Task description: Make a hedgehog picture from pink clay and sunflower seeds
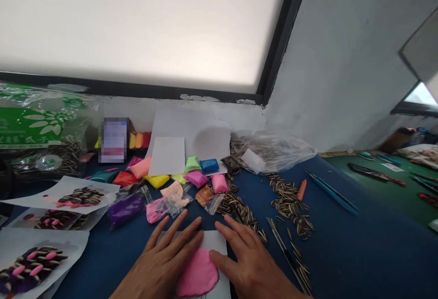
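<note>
Left hand [167, 257] and right hand [249, 258] have their fingers spread apart; between them, flat pink clay [198, 274] lies on white paper [211, 240].

This looks like a craft workroom, though whether it is a workshop, a classroom or a hobby corner cannot be told. The blue table [345, 258] carries small packs [208, 166] of coloured clay, loose sunflower seeds [285, 194], tweezers [333, 194] and printed pictures [80, 198] of seed-covered models. Pink clay [197, 274] lies flat on paper. A green table [376, 194] at the right holds more tools. The plain grey wall [342, 62] and the dark window frame [284, 39], smeared with white patches, look like a bare, working room.
</note>
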Demonstrator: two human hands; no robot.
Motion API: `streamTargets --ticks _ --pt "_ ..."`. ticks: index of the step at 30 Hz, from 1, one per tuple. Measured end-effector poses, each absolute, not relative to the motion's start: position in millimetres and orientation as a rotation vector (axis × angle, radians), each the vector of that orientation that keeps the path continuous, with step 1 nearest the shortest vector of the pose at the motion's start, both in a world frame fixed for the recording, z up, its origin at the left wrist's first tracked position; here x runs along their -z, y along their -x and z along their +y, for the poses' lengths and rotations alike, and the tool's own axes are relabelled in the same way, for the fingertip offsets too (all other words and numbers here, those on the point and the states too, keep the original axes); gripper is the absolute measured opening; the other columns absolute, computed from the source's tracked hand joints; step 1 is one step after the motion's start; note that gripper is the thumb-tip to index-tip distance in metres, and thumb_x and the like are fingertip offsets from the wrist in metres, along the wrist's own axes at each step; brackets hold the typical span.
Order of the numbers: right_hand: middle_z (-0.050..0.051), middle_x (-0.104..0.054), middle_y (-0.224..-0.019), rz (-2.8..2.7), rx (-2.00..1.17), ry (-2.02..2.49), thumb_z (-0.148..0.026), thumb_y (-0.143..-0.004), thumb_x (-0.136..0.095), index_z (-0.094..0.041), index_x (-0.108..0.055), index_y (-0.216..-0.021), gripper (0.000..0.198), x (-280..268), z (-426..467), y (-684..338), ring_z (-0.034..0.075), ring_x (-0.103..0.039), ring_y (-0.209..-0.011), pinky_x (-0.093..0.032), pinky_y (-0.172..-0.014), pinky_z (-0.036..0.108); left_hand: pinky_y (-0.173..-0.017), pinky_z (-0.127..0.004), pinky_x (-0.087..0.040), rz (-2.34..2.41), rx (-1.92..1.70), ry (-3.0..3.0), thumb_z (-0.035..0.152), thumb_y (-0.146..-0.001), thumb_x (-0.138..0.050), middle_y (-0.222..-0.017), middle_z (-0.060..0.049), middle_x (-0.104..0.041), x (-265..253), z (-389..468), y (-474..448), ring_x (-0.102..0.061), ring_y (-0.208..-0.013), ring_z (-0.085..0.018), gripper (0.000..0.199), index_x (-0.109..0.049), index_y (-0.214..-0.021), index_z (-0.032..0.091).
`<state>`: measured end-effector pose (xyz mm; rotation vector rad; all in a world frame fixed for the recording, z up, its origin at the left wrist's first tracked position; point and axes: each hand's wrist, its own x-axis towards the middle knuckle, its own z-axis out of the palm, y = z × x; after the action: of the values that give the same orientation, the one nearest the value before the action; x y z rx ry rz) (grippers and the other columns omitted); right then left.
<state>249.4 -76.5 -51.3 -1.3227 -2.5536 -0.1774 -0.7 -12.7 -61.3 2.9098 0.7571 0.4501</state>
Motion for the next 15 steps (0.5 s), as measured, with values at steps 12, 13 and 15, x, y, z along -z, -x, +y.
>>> streamTargets --ticks 12,13,15 --pt "0.009 -0.072 -0.124 -2.353 0.511 1.212 -0.027 -0.101 -0.057 -0.025 -0.071 -0.099 0.014 51.1 -77.2 -243.8 0.027 -0.064 -0.120 -0.057 -0.092 0.039 -0.115 -0.062 -0.032 0.798 -0.422 -2.790 0.042 -0.099 -0.055 -0.159 -0.003 -0.038 58.5 -12.2 0.7 -0.032 -0.147 -0.038 0.063 -0.033 -0.157 0.032" --pt "0.009 -0.072 -0.123 -2.376 0.526 1.212 -0.027 -0.101 -0.055 -0.025 -0.071 -0.101 0.015 49.3 -77.7 -244.2 0.028 -0.065 -0.119 -0.058 -0.091 0.039 -0.115 -0.062 -0.032 0.830 -0.430 -2.799 0.041 -0.099 -0.054 -0.158 -0.003 -0.039 62.2 -13.0 -0.2 -0.032 -0.147 -0.038 0.060 -0.035 -0.156 0.032" --pt "0.011 -0.071 -0.124 -2.442 0.543 1.219 -0.027 -0.103 -0.052 -0.026 -0.070 -0.103 0.019 44.9 -79.3 -246.4 0.029 -0.065 -0.119 -0.058 -0.089 0.041 -0.115 -0.063 -0.031 0.894 -0.448 -2.826 0.039 -0.100 -0.053 -0.157 -0.003 -0.041 71.9 -14.3 -2.5 -0.033 -0.147 -0.038 0.056 -0.040 -0.154 0.032"
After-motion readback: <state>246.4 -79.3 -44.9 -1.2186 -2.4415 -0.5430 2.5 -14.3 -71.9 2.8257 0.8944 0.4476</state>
